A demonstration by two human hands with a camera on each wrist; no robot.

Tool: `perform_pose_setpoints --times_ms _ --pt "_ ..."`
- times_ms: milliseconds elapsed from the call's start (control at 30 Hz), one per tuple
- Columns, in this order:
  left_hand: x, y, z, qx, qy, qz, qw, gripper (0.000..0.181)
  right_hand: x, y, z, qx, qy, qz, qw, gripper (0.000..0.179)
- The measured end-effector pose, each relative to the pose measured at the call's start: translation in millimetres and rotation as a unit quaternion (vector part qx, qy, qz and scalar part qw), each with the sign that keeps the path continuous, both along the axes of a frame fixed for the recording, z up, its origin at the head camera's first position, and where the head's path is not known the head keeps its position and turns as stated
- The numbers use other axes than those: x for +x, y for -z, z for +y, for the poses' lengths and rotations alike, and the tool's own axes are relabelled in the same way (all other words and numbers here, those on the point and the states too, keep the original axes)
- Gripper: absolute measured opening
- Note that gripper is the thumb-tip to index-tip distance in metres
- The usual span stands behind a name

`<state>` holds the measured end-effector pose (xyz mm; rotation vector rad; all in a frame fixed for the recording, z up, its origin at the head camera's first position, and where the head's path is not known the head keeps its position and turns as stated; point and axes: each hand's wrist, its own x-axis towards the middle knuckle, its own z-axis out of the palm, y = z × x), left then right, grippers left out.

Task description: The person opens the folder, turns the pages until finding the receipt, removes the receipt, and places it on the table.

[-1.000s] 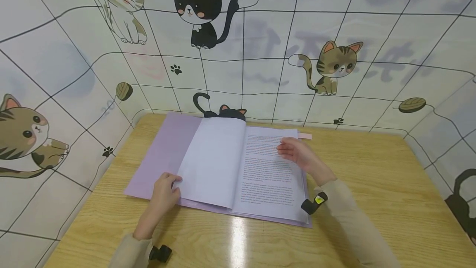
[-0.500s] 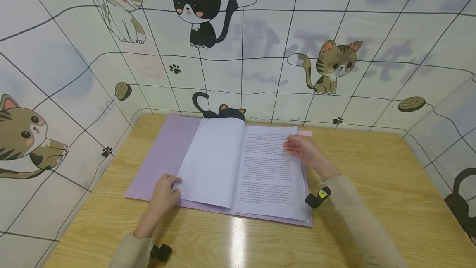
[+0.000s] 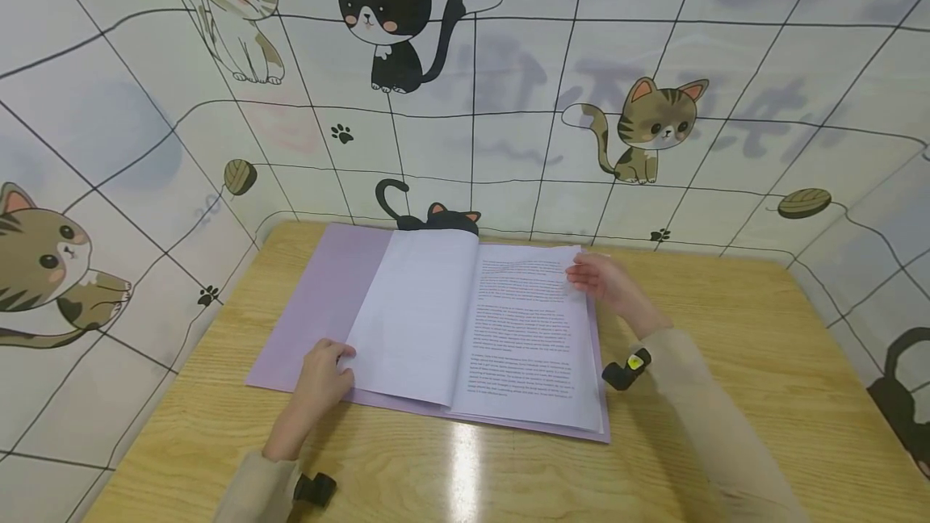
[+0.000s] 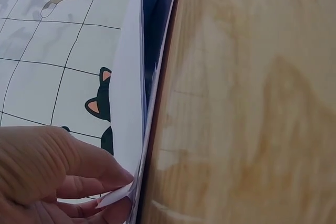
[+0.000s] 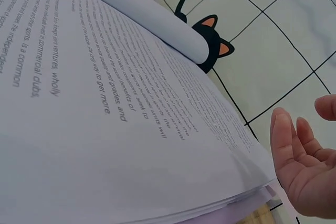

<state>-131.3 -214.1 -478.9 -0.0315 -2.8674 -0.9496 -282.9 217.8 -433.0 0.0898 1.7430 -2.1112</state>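
A purple folder (image 3: pixel 330 289) lies spread on the wooden table, with a blank white page (image 3: pixel 414 313) turned over on its left half and a printed page (image 3: pixel 523 337) on its right half. At the lower left edge of the blank page, my left hand (image 3: pixel 320 378) holds the paper; in the left wrist view the thumb and fingers pinch a page corner (image 4: pixel 114 196). My right hand (image 3: pixel 606 285) is at the upper right edge of the printed page. In the right wrist view its fingers (image 5: pixel 283 135) are loosely extended, with the thumb apart and nothing between them.
The wooden table (image 3: pixel 726 329) extends on both sides of the folder. Behind it stands a white wall (image 3: pixel 523 144) with a black grid and cartoon cats, close to the folder's far edge. A black wrist strap (image 3: pixel 625 370) sits at my right sleeve.
My right hand has slid right and slightly away from me, from over the printed text to the page's edge, and now covers the pink tab. The left hand stays in place.
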Motion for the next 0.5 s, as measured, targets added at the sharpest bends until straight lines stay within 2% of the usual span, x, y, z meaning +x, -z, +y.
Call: perform_pose_setpoints --times_ms 100,300,500 --pt "-0.7 -0.9 0.3 -0.002 -0.004 -0.008 1.0000 0.027 -4.2 -0.4 2.8 0.010 0.016 -0.011 0.9998 0.015" --pt "-0.5 -2.7 0.5 -0.007 -0.001 -0.010 0.9999 0.023 -11.9 -1.4 7.5 0.043 0.047 -0.021 0.9977 0.030" --pt "-0.7 -3.6 0.3 -0.015 0.002 -0.004 0.9999 0.022 -18.3 -1.1 10.5 0.072 0.072 -0.007 0.9948 0.025"
